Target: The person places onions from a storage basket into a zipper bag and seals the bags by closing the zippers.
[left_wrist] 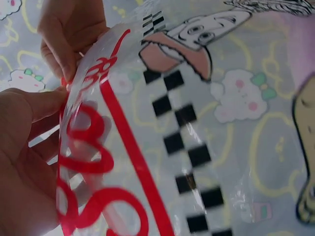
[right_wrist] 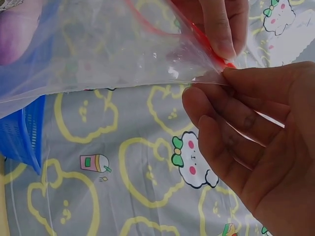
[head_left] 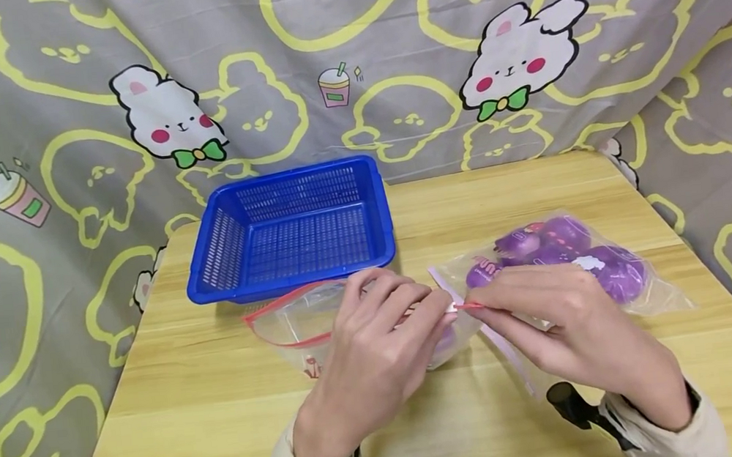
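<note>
A clear zip bag [head_left: 289, 328] with a red zip strip hangs between both hands, its mouth parted at the left end. My left hand [head_left: 383, 337] pinches the strip near the right end, by a small white slider [head_left: 451, 308]. My right hand [head_left: 567, 319] pinches the red corner just beyond it, thumb against fingertips. Red lettering and a black checker print cover the bag [left_wrist: 187, 123] in the left wrist view. Something purple [right_wrist: 17, 32] shows through the plastic in the right wrist view; its kind is unclear. Part of the bag is hidden behind the left hand.
A blue mesh basket [head_left: 380, 234] stands at the back left of the wooden table [head_left: 186, 422]. To the right lies a second clear bag [head_left: 660, 296] with a lilac zip and several round purple things [head_left: 568, 235] inside. A patterned cloth [head_left: 389, 57] hangs behind.
</note>
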Demonstrator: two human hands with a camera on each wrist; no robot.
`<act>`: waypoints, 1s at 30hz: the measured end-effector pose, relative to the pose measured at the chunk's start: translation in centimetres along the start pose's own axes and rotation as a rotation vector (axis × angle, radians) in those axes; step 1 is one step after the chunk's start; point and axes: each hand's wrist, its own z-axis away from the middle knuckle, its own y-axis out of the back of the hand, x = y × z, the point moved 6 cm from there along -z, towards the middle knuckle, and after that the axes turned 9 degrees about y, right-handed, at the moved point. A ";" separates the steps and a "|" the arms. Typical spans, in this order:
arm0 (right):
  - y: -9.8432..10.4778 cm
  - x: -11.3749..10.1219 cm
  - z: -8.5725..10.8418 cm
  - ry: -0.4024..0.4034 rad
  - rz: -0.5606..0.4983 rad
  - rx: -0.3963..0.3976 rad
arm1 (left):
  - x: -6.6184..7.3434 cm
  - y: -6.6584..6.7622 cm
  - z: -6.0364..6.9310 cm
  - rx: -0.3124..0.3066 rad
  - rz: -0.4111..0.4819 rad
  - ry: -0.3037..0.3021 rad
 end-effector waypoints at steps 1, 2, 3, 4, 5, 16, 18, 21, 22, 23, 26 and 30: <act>0.1 0.0 0.0 -0.001 0.002 0.002 | 0.0 0.0 0.0 0.001 0.000 0.002; 0.1 0.1 0.1 -0.003 0.005 0.002 | 0.0 0.1 0.0 0.002 0.000 0.004; 0.2 0.1 0.1 -0.006 0.005 0.003 | -0.1 0.1 0.0 0.003 -0.001 0.005; 0.2 0.1 0.1 -0.007 0.005 0.003 | -0.1 0.1 0.0 0.004 -0.003 0.005; 0.2 0.1 0.1 -0.009 0.005 0.002 | -0.1 0.1 0.0 0.002 -0.003 0.007; 0.3 0.4 0.2 -0.019 0.001 -0.001 | -0.4 0.0 0.2 -0.023 0.007 0.033; 0.4 0.4 0.3 -0.020 0.006 -0.001 | -0.5 0.0 0.2 -0.025 0.012 0.036; 0.5 0.5 0.3 -0.021 0.009 0.000 | -0.5 0.1 0.1 -0.029 0.019 0.041; 0.6 0.5 0.3 -0.021 0.010 0.001 | -0.5 0.1 0.1 -0.030 0.020 0.043; 0.6 0.5 0.3 -0.022 0.009 0.002 | -0.6 0.1 0.1 -0.031 0.021 0.045; 0.7 0.5 0.4 -0.026 0.007 0.004 | -0.7 0.2 0.1 -0.033 0.021 0.050; 0.9 0.5 0.4 -0.021 0.016 0.007 | -0.8 0.4 0.1 -0.034 0.021 0.054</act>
